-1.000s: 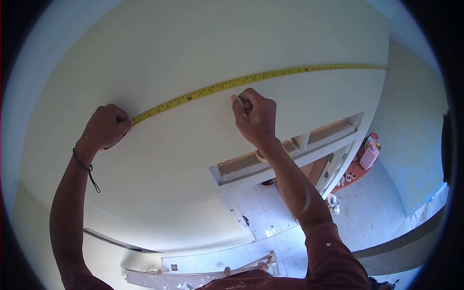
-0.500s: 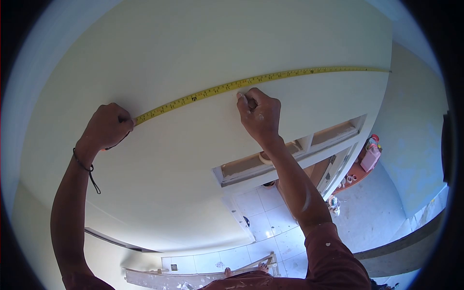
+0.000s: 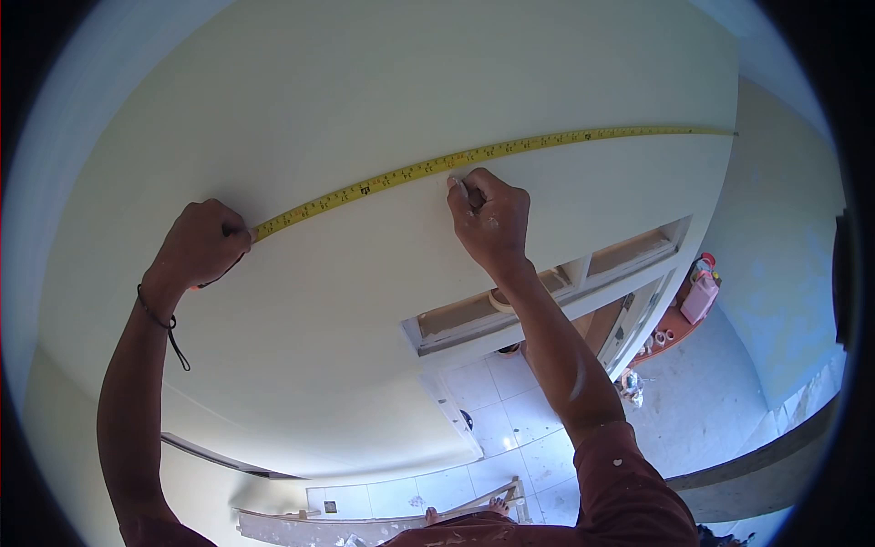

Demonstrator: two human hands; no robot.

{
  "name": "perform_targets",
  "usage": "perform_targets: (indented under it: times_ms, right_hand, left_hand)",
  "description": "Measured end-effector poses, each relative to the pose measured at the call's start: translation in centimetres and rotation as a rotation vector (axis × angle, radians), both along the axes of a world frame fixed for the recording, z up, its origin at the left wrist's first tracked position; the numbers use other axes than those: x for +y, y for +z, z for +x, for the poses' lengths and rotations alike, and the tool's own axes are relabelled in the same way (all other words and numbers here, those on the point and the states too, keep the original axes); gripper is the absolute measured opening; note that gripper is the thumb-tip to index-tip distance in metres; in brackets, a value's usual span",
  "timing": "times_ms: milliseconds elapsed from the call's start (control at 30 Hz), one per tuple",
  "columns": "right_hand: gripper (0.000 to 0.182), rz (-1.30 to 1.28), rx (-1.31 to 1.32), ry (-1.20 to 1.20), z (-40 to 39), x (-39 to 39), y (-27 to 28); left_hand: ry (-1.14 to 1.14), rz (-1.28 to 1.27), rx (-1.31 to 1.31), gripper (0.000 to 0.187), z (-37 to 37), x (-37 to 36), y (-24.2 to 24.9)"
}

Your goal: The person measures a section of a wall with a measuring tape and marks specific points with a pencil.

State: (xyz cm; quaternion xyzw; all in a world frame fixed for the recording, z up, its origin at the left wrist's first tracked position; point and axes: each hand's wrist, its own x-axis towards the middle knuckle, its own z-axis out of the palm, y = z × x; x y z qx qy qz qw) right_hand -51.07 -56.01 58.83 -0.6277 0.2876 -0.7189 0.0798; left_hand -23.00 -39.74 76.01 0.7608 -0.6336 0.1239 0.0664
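A yellow tape measure runs across the pale wall, from my left hand to the wall's right-hand corner. My left hand is closed at the tape's near end, its knuckles by the wall; a dark edge, perhaps the case, shows beneath the fingers. Just under the middle of the tape, my right hand is closed in a pinch close to the wall. Pale smears mark its thumb and fingers. Whatever it may hold is hidden by the fingers.
Below the tape is a framed opening above a doorway. Far down lie a tiled floor and a reddish shelf with a pink container. My bare feet stand on a paint-spotted plank above the floor.
The tape's markings have shifted slightly left and down near my left hand, which has dropped a touch. My right hand stays almost in place.
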Motion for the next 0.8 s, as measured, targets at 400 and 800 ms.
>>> perform_targets:
  times_ms: [400,800]
  right_hand:
    - [0.026,-0.028,0.002,0.021,-0.03,0.32,-0.12]
    - [0.026,-0.028,-0.005,0.017,0.04,0.15,-0.39]
  left_hand:
    - [-0.007,-0.003,0.015,0.025,-0.31,0.14,0.12]
    - [-0.006,-0.007,0.024,0.025,0.06,-0.02,-0.05]
